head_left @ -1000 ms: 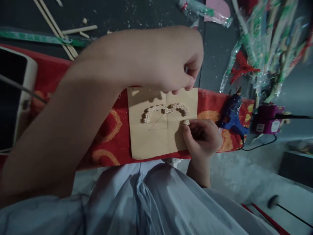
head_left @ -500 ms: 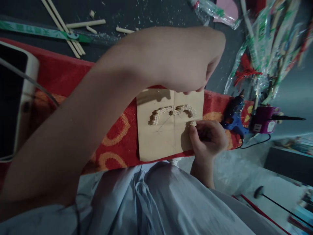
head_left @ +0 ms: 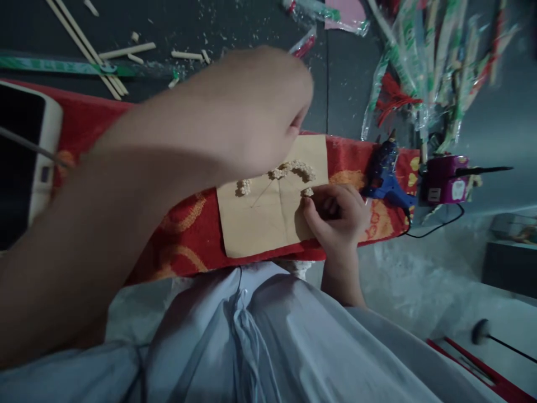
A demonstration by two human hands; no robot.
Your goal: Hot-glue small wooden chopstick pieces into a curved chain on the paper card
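A creased tan card (head_left: 260, 232) lies on the red cloth, with pencil lines drawn on it. Small pale knobbly pieces form a curved row (head_left: 300, 167) across its upper half. My right hand (head_left: 338, 215) is at the card's right side, thumb and forefinger pinched on a small pale knobbly cluster (head_left: 307, 192) just below the row's right end. From the left, my left hand (head_left: 268, 112) reaches over the card's upper part, its back towards me. Its fingers are curled under, so what they hold, if anything, is hidden. The forearm covers part of the row.
A blue glue gun (head_left: 388, 179) and a purple box (head_left: 447, 179) sit at right. Behind them stand plastic-wrapped sticks (head_left: 436, 61). Chopsticks (head_left: 86, 47), cut stick pieces (head_left: 128, 50) and crumbs lie on the dark table (head_left: 344, 78). A phone (head_left: 50, 117) with a cable is at left.
My left hand has moved left, from above the card's upper right corner to over the row's left half. My right hand keeps its pinch beside the card. The whole view has shifted slightly.
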